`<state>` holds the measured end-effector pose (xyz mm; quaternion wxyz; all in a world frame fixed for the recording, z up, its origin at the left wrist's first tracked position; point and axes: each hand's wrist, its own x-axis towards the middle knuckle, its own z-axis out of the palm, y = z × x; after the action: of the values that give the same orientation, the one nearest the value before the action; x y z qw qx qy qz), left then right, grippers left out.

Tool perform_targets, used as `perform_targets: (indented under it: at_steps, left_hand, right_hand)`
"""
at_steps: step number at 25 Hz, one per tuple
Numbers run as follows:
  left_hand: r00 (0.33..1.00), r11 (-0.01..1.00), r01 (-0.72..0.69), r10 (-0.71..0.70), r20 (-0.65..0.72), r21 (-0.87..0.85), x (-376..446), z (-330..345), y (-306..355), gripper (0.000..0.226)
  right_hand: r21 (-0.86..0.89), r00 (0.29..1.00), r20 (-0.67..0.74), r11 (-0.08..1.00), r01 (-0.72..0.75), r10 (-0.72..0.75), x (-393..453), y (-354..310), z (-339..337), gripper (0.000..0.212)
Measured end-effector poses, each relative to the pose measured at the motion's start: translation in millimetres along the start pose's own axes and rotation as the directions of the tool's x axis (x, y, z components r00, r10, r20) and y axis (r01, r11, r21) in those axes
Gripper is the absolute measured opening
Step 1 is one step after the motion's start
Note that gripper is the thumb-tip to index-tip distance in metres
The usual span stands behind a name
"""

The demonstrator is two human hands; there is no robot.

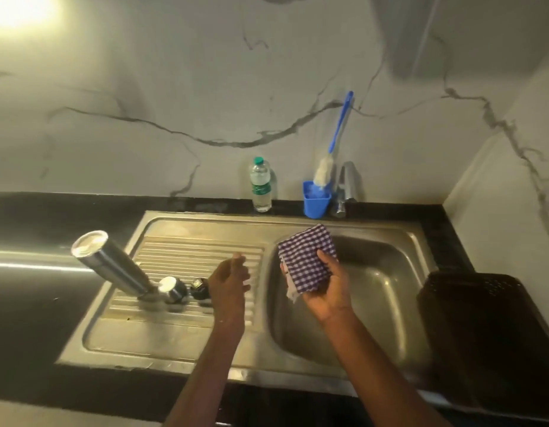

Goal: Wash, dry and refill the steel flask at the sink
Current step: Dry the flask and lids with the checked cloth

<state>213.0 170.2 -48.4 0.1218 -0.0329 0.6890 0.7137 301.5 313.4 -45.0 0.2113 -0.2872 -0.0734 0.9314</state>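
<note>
The flask [113, 266] is stood upside down on the ribbed drainboard [187, 254]; its cap [172, 289] is beside it. A checked cloth [307, 260] is gripped by the right hand [325, 288]. The left hand [230, 278] hangs relaxed, holding nothing. The flask could be toppled if brushed carelessly.

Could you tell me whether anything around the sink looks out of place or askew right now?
Only the steel flask: it stands upside down and tilted on the ribbed drainboard, mouth down beside its loose steel cap. That fits draining rather than an accident. The right hand grips a checked cloth; nothing looks spilled or damaged.
</note>
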Motion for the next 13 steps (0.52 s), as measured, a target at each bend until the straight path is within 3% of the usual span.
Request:
perform_targets:
  at_steps: [3,6,10,13]
  left_hand:
    - [0.986,0.995,-0.092,0.096,-0.138,0.033,26,-64,-11,0.027]
    - [0.960,0.967,-0.167,0.204,-0.190,0.194,43,-117,-22,0.033]
    - [0.918,0.958,-0.104,0.196,-0.343,0.269,56,-175,-28,0.037]
    - [0.874,0.966,-0.066,0.176,-0.453,0.249,73,-212,-21,0.029]
  right_hand:
    - [-0.149,0.993,-0.087,0.985,-0.089,0.076,10,49,19,0.049]
    - [-0.252,0.984,-0.144,0.957,-0.141,0.106,22,101,41,0.049]
    - [-0.316,0.980,-0.152,0.933,-0.172,0.129,27,151,60,0.039]
    - [-0.326,0.987,-0.125,0.936,-0.136,0.100,33,177,69,0.049]
